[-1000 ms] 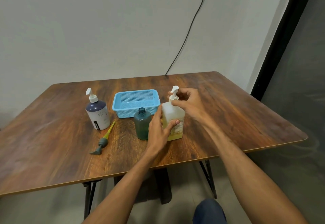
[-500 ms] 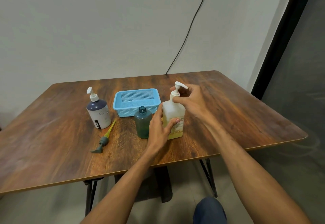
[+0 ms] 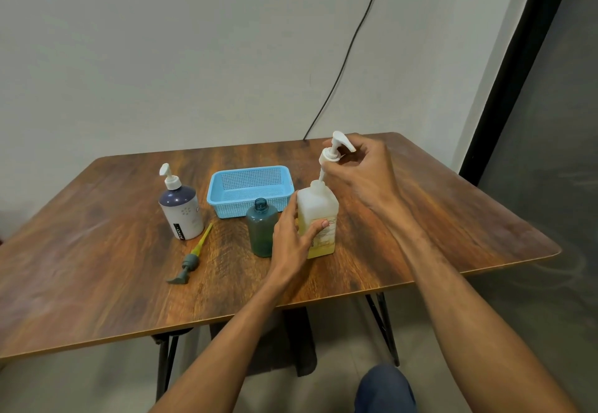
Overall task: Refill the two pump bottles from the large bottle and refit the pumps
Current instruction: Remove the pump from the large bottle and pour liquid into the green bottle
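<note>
Head view: the left hand (image 3: 291, 237) is gripping the pale bottle (image 3: 318, 205), upright on the tabletop (image 3: 97, 250), while the right hand (image 3: 362, 169) is pinching its white pump (image 3: 333, 150) straight above the neck, with the dip tube running vertically into the opening. The uncapped teal bottle (image 3: 262, 231) is standing just beside it

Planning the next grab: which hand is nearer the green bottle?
Left. The left hand is right beside the green bottle; the right hand holds the white pump, higher, farther right.
</note>
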The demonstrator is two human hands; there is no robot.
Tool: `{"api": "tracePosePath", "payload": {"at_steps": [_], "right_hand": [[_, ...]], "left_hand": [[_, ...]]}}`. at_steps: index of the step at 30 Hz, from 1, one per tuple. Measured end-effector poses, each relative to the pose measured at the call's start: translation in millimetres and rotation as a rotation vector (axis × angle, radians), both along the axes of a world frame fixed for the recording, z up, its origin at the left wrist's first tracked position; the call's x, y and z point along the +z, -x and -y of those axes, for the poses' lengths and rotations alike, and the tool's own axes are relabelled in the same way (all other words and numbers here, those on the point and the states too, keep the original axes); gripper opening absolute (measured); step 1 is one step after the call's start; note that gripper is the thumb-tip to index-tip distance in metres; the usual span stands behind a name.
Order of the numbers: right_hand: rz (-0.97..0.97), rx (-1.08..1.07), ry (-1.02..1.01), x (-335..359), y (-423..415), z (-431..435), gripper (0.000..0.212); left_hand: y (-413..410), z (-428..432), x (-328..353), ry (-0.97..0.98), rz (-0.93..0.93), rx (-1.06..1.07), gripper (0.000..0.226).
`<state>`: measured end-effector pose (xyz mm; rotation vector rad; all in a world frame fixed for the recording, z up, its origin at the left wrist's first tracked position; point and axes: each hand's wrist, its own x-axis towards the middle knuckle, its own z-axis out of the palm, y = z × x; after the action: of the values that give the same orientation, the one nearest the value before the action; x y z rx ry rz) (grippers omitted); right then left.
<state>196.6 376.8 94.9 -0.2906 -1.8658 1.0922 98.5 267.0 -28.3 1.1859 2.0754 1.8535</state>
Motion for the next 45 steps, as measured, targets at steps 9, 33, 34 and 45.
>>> {"api": "tracePosePath", "payload": {"at_steps": [9,33,34,45], "right_hand": [[-0.113,-0.086,-0.086,34.5,-26.5,15.3,0.02],[0.063,-0.422,-0.184,-84.3,-10.1,-14.5,0.02],[0.095,-0.44,-0.19,-93.9,-7.8,-16.4,0.02],[0.475,-0.532,-0.136,-161.4,10.1,-30.3,0.027]], "left_hand": [[0.0,1.1,3.1,-0.01,-0.018,-0.021,0.072],[3.9,-1.3,-2.8,-0.03,-0.02,-0.015,0.069],[4.1,-1.6,-3.3,-0.035,-0.019,-0.015,0.069],[1.7,-0.3,-1.9,-0.042,-0.046,0.002,0.063]]}}
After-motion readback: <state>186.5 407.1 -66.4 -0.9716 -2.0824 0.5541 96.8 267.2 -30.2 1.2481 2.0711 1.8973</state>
